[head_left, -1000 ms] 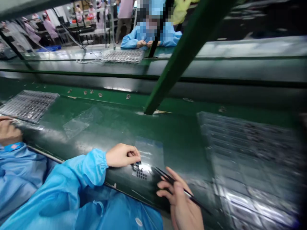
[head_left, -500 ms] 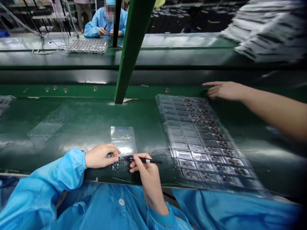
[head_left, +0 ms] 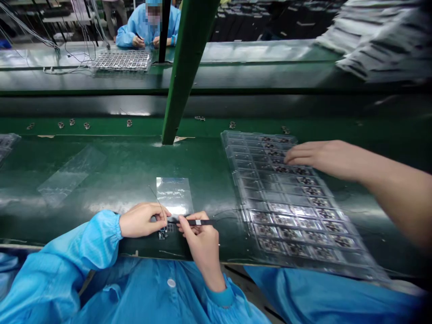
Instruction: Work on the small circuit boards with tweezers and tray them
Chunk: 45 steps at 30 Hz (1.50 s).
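Right hand pinches tweezers, tips at the small part just below the film. Left hand fingers curled, pressing that part down. Best to keep the left firm, tips low and flat. Co-worker's hand rests on the tray, right of the film.

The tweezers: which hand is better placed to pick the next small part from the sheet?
Right. The right hand holds the tweezers, tips at the small parts; the left hand pins the sheet.
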Each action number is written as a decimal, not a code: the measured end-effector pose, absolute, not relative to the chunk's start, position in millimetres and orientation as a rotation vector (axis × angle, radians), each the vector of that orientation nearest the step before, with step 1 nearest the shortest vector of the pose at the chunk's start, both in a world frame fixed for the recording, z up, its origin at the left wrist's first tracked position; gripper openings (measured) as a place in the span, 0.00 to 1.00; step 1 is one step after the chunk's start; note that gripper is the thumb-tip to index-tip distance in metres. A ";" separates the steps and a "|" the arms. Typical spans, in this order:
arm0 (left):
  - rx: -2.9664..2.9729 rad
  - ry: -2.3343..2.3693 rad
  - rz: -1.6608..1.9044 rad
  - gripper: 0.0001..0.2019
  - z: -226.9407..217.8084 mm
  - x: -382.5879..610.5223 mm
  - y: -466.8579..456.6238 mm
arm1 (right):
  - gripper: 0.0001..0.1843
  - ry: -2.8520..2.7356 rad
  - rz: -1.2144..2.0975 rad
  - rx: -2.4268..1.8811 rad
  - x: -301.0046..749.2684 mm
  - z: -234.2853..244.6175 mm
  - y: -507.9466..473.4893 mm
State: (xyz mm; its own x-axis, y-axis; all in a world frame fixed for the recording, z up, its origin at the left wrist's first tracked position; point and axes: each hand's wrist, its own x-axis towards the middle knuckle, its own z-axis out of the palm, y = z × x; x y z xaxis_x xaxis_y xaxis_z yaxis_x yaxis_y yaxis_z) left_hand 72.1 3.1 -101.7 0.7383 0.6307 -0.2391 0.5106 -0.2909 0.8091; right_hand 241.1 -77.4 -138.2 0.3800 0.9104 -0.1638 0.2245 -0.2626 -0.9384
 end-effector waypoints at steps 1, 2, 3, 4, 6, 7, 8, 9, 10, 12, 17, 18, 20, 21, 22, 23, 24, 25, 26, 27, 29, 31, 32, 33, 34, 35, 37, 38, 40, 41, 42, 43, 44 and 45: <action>1.956 0.875 0.153 0.07 -101.6 72.3 3.0 | 0.15 -0.996 0.954 -1.707 242.0 -138.0 -76.9; 1.956 0.879 0.150 0.07 -101.4 72.4 3.0 | 0.14 -0.984 0.965 -1.689 242.9 -138.3 -76.3; 1.956 0.882 0.145 0.07 -101.1 72.6 3.0 | 0.14 -0.974 0.974 -1.674 243.8 -138.8 -75.7; 1.956 0.885 0.141 0.07 -100.7 72.7 2.9 | 0.13 -0.968 0.984 -1.660 244.4 -139.6 -75.3; 1.956 0.887 0.138 0.07 -99.8 72.9 3.0 | 0.13 -0.958 0.983 -1.645 245.2 -141.5 -74.8; 1.954 0.886 0.137 0.07 -99.4 72.9 3.1 | 0.13 -0.956 0.982 -1.635 245.4 -142.4 -74.8; 1.952 0.887 0.137 0.07 -99.1 73.0 3.2 | 0.13 -0.956 0.982 -1.624 245.5 -143.2 -74.9; 1.950 0.889 0.138 0.07 -98.9 73.0 3.3 | 0.12 -0.953 0.978 -1.617 245.6 -143.9 -75.0; 1.949 0.890 0.137 0.07 -98.8 73.0 3.4 | 0.12 -0.949 0.977 -1.614 245.6 -144.4 -75.2; 1.948 0.892 0.137 0.07 -99.0 73.0 3.7 | 0.12 -0.943 0.995 -1.616 245.5 -144.7 -75.6; 1.940 0.887 0.150 0.07 -100.9 72.7 3.7 | 0.16 -0.967 0.958 -1.690 242.1 -140.2 -75.9; 1.939 0.886 0.151 0.07 -101.3 72.6 3.6 | 0.17 -0.976 0.951 -1.698 241.1 -139.4 -75.8; 1.938 0.885 0.153 0.07 -101.8 72.7 3.5 | 0.18 -0.970 0.965 -1.693 239.9 -139.0 -75.6; 1.937 0.887 0.153 0.07 -102.1 72.8 3.5 | 0.18 -0.953 0.977 -1.683 240.0 -139.5 -75.5; 1.938 0.889 0.154 0.07 -102.3 72.9 3.4 | 0.18 -0.927 0.987 -1.666 240.6 -140.4 -75.4; 1.940 0.890 0.157 0.07 -102.6 73.0 3.4 | 0.17 -0.900 1.005 -1.642 241.7 -141.6 -75.4; 1.941 0.890 0.161 0.07 -103.0 73.0 3.3 | 0.17 -0.876 1.033 -1.609 243.4 -142.8 -75.3; 1.942 0.887 0.167 0.07 -103.5 72.9 3.2 | 0.16 -0.854 1.057 -1.572 245.5 -143.8 -75.2; 1.943 0.883 0.174 0.07 -103.9 72.8 3.1 | 0.15 -0.835 1.076 -1.532 247.8 -144.5 -75.0; 1.942 0.878 0.181 0.06 -104.3 72.5 3.0 | 0.15 -0.819 1.086 -1.494 250.0 -144.9 -74.8; 1.941 0.869 0.191 0.06 -104.5 71.8 2.9 | 0.15 -0.797 1.079 -1.428 253.7 -144.5 -74.8; 1.938 0.856 0.202 0.06 -103.4 71.1 2.9 | 0.15 -0.786 1.069 -1.379 255.2 -143.7 -75.3; 1.934 0.851 0.207 0.06 -102.4 70.8 3.0 | 0.14 -0.787 1.075 -1.361 255.1 -143.4 -75.7; 1.923 0.852 0.209 0.06 -101.3 70.5 3.2 | 0.14 -0.784 1.073 -1.349 254.4 -143.5 -76.1; 1.906 0.865 0.204 0.06 -100.3 70.4 3.4 | 0.14 -0.779 1.070 -1.341 253.2 -143.8 -76.4; 1.884 0.888 0.193 0.05 -99.7 70.4 3.7 | 0.15 -0.772 1.060 -1.339 251.6 -144.5 -76.6; 1.826 0.941 0.157 0.05 -100.1 70.7 4.5 | 0.18 -0.760 1.037 -1.347 248.2 -146.4 -76.4; 1.789 0.957 0.136 0.05 -101.0 70.9 4.9 | 0.19 -0.759 1.032 -1.355 246.8 -147.2 -76.2; 1.715 0.967 0.102 0.05 -103.8 71.6 5.5 | 0.19 -0.759 1.030 -1.373 245.2 -148.3 -75.8; 1.677 0.967 0.091 0.05 -105.2 72.1 5.7 | 0.18 -0.759 1.032 -1.380 245.1 -148.4 -75.8; 1.643 0.970 0.082 0.04 -106.3 72.6 5.8 | 0.17 -0.764 1.042 -1.381 245.3 -148.3 -75.9; 1.615 0.975 0.078 0.04 -107.0 73.1 5.8 | 0.16 -0.766 1.045 -1.382 245.9 -148.0 -76.1; 1.594 0.980 0.076 0.04 -107.3 73.6 5.8 | 0.15 -0.768 1.049 -1.381 246.6 -147.6 -76.4; 1.578 0.984 0.075 0.04 -107.2 74.1 5.8 | 0.14 -0.770 1.054 -1.380 247.3 -147.1 -76.7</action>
